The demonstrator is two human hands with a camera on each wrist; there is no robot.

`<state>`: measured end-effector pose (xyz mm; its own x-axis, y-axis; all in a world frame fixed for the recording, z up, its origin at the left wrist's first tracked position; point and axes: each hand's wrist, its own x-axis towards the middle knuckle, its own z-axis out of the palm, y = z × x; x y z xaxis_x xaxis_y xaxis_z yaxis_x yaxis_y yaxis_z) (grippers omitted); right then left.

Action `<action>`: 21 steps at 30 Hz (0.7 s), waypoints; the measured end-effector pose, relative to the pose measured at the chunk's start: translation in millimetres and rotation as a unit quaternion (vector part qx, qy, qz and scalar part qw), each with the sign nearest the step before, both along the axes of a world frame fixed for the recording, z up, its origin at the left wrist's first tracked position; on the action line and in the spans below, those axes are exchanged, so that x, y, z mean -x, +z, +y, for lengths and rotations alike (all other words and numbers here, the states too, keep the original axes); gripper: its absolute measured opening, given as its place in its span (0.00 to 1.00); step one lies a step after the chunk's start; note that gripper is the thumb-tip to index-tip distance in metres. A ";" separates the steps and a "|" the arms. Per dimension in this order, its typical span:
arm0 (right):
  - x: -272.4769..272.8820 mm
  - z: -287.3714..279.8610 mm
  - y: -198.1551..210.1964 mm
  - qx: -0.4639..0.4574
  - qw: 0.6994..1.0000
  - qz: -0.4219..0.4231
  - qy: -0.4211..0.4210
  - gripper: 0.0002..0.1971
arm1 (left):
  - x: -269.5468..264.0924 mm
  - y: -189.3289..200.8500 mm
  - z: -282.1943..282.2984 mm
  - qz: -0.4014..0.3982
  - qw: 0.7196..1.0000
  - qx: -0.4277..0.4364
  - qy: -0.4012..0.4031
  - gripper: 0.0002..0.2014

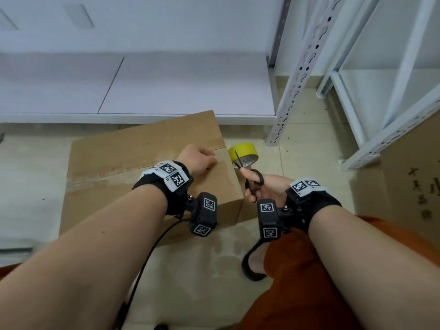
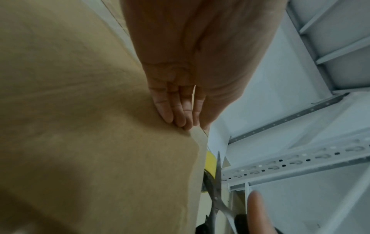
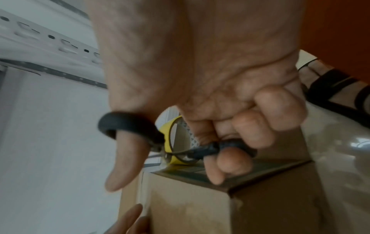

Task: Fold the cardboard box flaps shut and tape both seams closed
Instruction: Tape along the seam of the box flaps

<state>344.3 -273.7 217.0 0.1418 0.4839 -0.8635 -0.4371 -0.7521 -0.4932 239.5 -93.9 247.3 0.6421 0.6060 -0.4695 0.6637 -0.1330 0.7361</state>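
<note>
Cardboard box (image 1: 152,160) on floor, flaps down. Left hand (image 1: 198,159) flat, fingers straight, pressing taped seam at right edge, likely anchoring tape for cut. Right hand (image 1: 266,186) grips scissors (image 1: 247,172), blades parted beside yellow tape roll (image 1: 242,154).

Pale tiled floor (image 1: 202,277), glossy in places. White wall (image 1: 142,22) at far side w/ low white shelf (image 1: 166,91). White slotted-steel racking (image 1: 357,103) at right; printed cardboard sheet (image 1: 414,177) leans near right.

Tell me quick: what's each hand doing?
Left hand: open, fingers pressing the cardboard box top.
Right hand: closed on the scissors, blades open.
</note>
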 end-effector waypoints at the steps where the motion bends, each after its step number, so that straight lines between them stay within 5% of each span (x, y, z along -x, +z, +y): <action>1: -1.2 0.9 -3.5 0.003 1.000 0.013 0.007 0.29 | -0.8 -0.1 -0.2 0.007 1.000 -0.008 -0.007 0.06; 8: -9.1 0.2 -13.2 0.018 0.999 0.006 0.031 0.33 | -10.9 6.4 2.5 0.043 0.992 -0.097 -0.065 0.07; 14: -10.0 21.8 -25.4 -0.009 0.999 -0.018 0.041 0.47 | -50.8 24.5 -6.3 0.040 0.951 -0.243 -0.188 0.12; 21: -15.2 27.9 -21.9 -0.006 0.999 0.020 0.031 0.33 | -102.3 15.3 -16.8 0.148 0.866 -0.301 -0.372 0.21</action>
<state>359.5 -245.8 195.1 0.0763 0.5001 -0.8626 -0.4104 -0.7727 -0.4843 341.8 -110.7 262.6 0.8651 0.2689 -0.4235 0.3777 -0.9047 0.1972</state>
